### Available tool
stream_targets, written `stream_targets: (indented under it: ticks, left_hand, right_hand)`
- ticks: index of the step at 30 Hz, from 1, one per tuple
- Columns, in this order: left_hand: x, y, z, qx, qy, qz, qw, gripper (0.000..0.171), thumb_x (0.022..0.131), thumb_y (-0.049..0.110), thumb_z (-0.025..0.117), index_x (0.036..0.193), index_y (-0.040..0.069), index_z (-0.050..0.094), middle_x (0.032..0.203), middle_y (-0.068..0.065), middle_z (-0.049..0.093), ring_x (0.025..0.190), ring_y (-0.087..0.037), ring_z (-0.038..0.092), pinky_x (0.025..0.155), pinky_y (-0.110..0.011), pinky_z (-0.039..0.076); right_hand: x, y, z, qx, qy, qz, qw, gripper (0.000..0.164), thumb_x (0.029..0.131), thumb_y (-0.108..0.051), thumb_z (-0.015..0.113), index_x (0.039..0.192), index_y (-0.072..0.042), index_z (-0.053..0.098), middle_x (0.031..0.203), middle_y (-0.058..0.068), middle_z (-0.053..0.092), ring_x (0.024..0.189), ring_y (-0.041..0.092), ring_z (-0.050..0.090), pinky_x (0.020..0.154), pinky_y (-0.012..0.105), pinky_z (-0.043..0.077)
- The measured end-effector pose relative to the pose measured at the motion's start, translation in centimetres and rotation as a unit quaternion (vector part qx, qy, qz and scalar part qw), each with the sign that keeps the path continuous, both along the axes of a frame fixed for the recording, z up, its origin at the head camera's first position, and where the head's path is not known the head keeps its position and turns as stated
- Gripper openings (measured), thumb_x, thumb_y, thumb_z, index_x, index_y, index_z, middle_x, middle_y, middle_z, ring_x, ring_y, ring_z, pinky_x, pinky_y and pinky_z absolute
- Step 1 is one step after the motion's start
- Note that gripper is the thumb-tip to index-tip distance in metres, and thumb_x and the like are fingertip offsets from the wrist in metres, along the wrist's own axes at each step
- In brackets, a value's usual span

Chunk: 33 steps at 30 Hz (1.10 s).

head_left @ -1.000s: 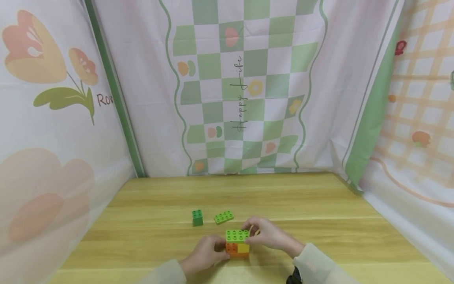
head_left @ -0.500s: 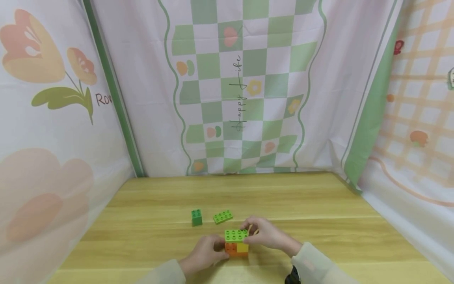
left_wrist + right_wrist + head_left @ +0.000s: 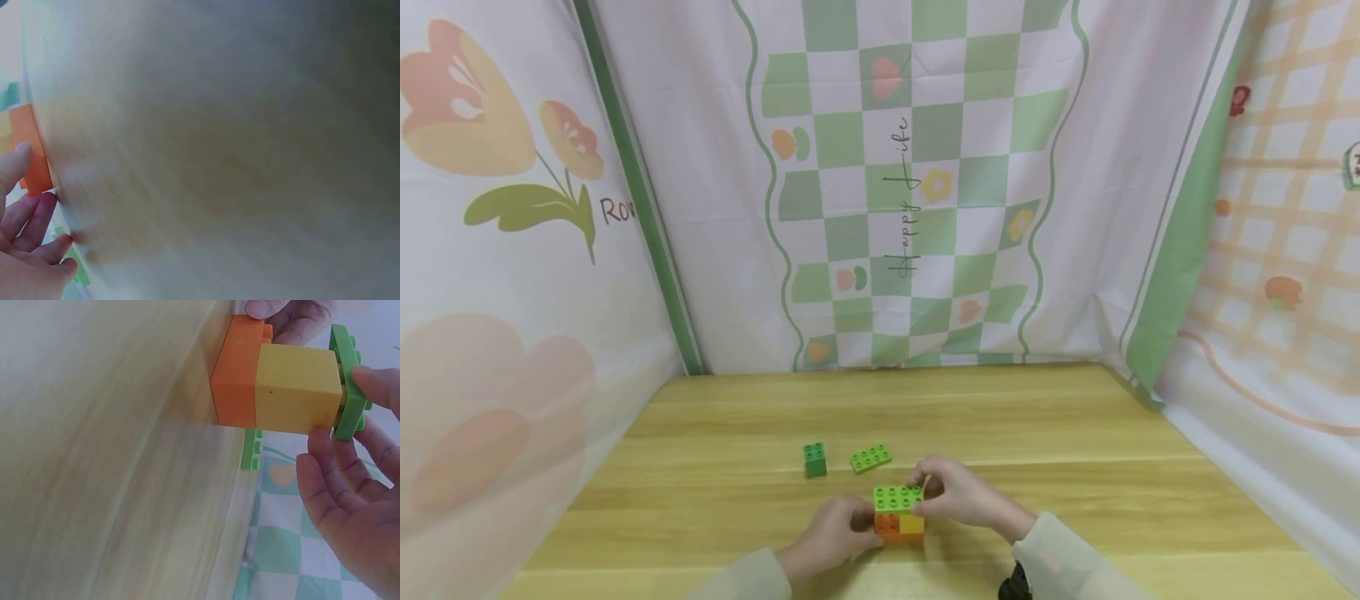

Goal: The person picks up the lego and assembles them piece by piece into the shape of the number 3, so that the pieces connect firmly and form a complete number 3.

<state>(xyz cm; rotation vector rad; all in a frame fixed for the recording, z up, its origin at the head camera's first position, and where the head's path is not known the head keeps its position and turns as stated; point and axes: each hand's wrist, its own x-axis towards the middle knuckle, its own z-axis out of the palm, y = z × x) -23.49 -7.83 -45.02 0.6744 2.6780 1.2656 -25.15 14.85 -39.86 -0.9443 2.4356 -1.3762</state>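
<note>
A small stack of building blocks stands on the wooden table in front of the person. Its base is an orange block [image 3: 913,539], held from the left between the thumb and fingers of my left hand [image 3: 831,535]. On the base's right half stands a yellow block [image 3: 297,387]. Across the top lies a thin light-green plate [image 3: 893,497] with studs, overhanging the orange studs on the left. My right hand [image 3: 966,493] pinches this plate at its right end, thumb at the front and fingers behind. In the left wrist view, the left thumb rests on the orange block [image 3: 34,153].
Beyond the stack, a dark green block [image 3: 815,461] stands on the wooden table [image 3: 1037,433]. Right of it lies another light-green plate [image 3: 871,459]. Patterned curtains [image 3: 940,250] hang at the back and both sides.
</note>
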Motion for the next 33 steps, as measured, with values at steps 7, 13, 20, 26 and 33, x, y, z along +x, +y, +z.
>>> stream_targets:
  ticks: [7,13,20,26,33]
  left_hand:
    - [-0.10,-0.06,-0.19,0.002,0.001,0.000,1.0000,0.029,0.073,0.018,0.076,0.100,0.011,0.069,0.098,0.003,0.066,0.099,-0.018,0.058,0.090,-0.048,0.042]
    - [-0.24,-0.09,-0.21,0.003,-0.006,0.001,1.0000,0.028,0.074,0.017,0.076,0.100,0.011,0.069,0.099,0.003,0.066,0.101,-0.019,0.058,0.090,-0.047,0.043]
    - [-0.36,-0.19,-0.22,-0.003,-0.003,0.001,1.0000,0.029,0.073,0.018,0.077,0.100,0.011,0.069,0.099,0.003,0.066,0.100,-0.019,0.058,0.089,-0.046,0.044]
    - [-0.29,-0.18,-0.21,-0.003,0.014,-0.003,0.9999,0.029,0.072,0.018,0.077,0.099,0.010,0.069,0.097,0.001,0.066,0.097,-0.019,0.058,0.088,-0.046,0.044]
    - [-0.17,-0.02,-0.33,-0.006,0.026,-0.007,0.9996,0.030,0.073,0.019,0.077,0.100,0.009,0.069,0.097,0.002,0.066,0.097,-0.016,0.058,0.088,-0.043,0.045]
  right_hand:
    - [-0.05,-0.14,0.02,-0.002,0.005,0.006,1.000,0.023,0.076,-0.003,0.071,0.095,-0.002,0.059,0.088,0.005,0.059,0.073,0.020,0.057,0.061,0.025,0.050]
    - [-0.27,-0.18,0.08,0.013,0.024,0.013,1.000,0.020,0.076,-0.005,0.070,0.094,-0.004,0.059,0.090,0.002,0.057,0.078,0.020,0.059,0.066,0.024,0.051]
    - [-0.41,-0.22,0.35,0.014,0.019,0.025,0.999,0.019,0.076,-0.004,0.070,0.092,-0.004,0.059,0.090,0.002,0.056,0.080,0.022,0.058,0.066,0.025,0.051]
    - [-0.39,-0.14,0.16,0.011,0.020,0.022,0.999,0.021,0.077,-0.004,0.070,0.094,-0.004,0.059,0.093,0.003,0.057,0.084,0.023,0.059,0.071,0.025,0.051]
    - [-0.24,0.16,-0.22,0.004,0.022,0.011,1.000,0.023,0.077,-0.003,0.070,0.098,-0.003,0.060,0.097,0.005,0.057,0.087,0.024,0.059,0.070,0.025,0.052]
